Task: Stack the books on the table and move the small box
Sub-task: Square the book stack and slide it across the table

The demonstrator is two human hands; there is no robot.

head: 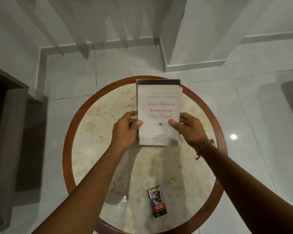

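A white book [159,102] with red title lettering lies on top of a darker book [158,81], whose top edge shows just beyond it, at the far middle of the round table [95,129]. My left hand [127,129] grips the white book's left edge, thumb on the cover. My right hand [188,127] grips its right edge, thumb on the cover too. A small dark box [157,202] with a red label lies flat near the table's front edge, apart from both hands and between my forearms.
The table has a pale stone top and a reddish-brown wooden rim, and stands on glossy white floor tiles. A dark piece of furniture [8,129] stands to the left. White wall corners and skirting rise behind the table.
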